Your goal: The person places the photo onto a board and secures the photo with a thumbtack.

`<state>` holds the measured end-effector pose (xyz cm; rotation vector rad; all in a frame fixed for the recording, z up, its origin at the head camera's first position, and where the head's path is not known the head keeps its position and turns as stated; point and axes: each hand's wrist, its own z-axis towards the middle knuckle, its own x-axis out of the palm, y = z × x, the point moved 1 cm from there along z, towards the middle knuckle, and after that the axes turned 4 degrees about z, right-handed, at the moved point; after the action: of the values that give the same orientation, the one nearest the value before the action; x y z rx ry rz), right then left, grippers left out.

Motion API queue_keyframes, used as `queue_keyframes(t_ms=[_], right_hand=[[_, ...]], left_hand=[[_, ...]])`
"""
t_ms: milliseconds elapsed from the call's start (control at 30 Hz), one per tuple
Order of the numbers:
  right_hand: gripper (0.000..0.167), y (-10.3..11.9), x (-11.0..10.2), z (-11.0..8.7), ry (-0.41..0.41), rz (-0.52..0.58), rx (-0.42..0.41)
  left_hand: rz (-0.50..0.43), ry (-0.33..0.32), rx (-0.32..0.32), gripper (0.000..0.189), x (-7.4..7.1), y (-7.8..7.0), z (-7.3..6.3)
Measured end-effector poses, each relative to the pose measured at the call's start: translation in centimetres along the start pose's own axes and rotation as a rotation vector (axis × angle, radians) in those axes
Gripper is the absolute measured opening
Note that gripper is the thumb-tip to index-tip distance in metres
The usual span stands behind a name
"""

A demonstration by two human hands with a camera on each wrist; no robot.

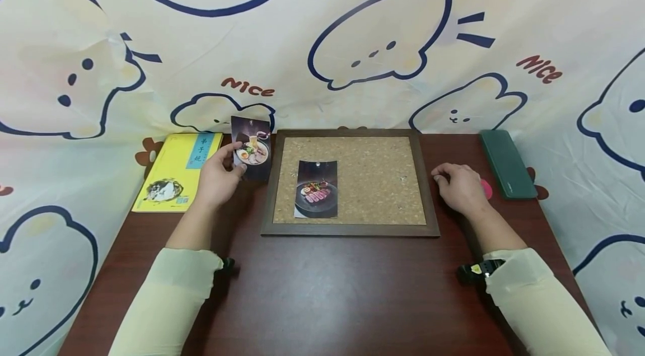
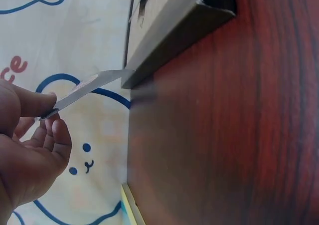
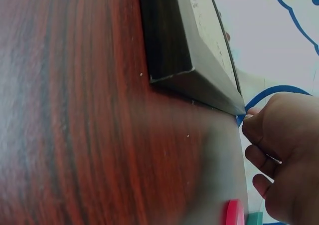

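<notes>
My left hand pinches a dark photo card with a bowl of noodles on it, between thumb and fingers. That card is raised at the cork board's left side; in the left wrist view the card appears nearly edge-on. A second food photo card hangs on the left half of the framed cork board, with a small clear pin at its top. Beside the frame's right edge is my right hand, its fingers bent and thumb near the forefinger. Whether something tiny sits between those fingertips is unclear.
A yellow book lies at the table's left. On the right lies a green box, and a round pink object shows partly behind my right hand. A small shiny spot is on the cork's right part. Patterned cloth hangs behind the table.
</notes>
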<state>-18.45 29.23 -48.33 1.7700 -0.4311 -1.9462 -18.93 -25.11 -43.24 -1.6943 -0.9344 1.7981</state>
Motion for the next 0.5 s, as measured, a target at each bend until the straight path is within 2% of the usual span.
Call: queue_keyframes(t_ms=[200, 333, 500], right_hand=[[0.017, 0.6, 0.1, 0.5, 0.001, 0.019, -0.007], [0.017, 1.0, 0.3, 0.7, -0.008, 0.025, -0.018], [0.016, 1.5, 0.7, 0.8, -0.020, 0.038, -0.027]], left_hand=[[-0.003, 0.019, 0.014, 0.056, 0.2, -1.3, -0.2], [-0.007, 0.050, 0.015, 0.056, 0.8, -2.0, -0.3], [-0.009, 0.041, 0.075, 0.055, 2.0, -2.2, -0.3]])
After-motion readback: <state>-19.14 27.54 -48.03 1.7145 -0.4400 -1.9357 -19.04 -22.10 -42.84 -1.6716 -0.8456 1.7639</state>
